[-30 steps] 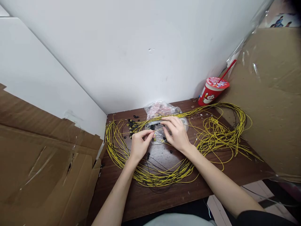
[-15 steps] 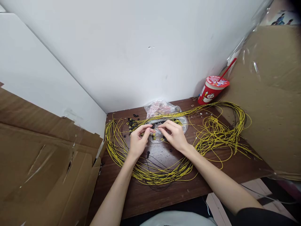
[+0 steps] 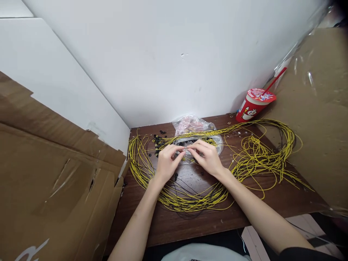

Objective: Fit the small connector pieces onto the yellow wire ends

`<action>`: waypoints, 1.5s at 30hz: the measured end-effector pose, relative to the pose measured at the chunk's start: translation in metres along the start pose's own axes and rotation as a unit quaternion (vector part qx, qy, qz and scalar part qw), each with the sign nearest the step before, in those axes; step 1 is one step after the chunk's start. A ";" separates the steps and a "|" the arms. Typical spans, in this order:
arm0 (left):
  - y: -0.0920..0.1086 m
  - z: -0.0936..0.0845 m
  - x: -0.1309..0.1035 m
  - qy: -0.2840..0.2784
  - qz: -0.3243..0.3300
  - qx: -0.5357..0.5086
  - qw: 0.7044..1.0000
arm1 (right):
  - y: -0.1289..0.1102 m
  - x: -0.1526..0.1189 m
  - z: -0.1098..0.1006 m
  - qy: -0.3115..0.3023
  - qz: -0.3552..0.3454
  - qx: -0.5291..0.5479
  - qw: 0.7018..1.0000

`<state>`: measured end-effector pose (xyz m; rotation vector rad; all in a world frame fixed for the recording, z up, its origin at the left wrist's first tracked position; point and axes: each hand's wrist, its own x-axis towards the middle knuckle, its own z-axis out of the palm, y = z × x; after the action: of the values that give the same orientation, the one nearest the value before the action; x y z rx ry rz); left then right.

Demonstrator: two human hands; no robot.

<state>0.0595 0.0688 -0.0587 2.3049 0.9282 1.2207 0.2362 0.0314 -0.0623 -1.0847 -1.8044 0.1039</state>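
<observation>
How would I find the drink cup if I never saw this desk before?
Look along the dark brown wooden desk to its far right corner, beside the tall brown cardboard sheet. The red paper cup stands there, the only red thing, with a red straw.

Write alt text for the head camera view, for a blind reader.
Two hands, left hand and right hand, pinch something small together above a clear plastic bag among yellow wires on a wooden table; red cup behind.
</observation>
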 end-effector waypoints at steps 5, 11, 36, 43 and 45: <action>-0.019 -0.036 0.001 0.089 -0.045 0.219 0.971 | 0.001 0.002 -0.005 0.055 0.021 -0.032 0.998; -0.052 -0.053 -0.009 0.126 -0.098 0.304 0.939 | 0.007 0.004 -0.012 0.111 0.055 -0.069 0.990; 0.015 -0.009 0.001 0.080 0.009 -0.136 0.987 | -0.015 0.002 0.001 0.049 0.024 0.047 0.997; 0.015 -0.006 0.000 0.061 0.003 -0.143 0.988 | -0.011 0.001 0.002 0.049 0.014 0.040 0.998; 0.013 -0.005 0.000 0.069 -0.003 -0.140 0.988 | -0.011 0.001 0.001 0.043 0.007 0.046 0.998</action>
<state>0.0602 0.0590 -0.0482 2.0175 0.7509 1.4243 0.2279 0.0261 -0.0565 -1.0216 -1.6988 0.1467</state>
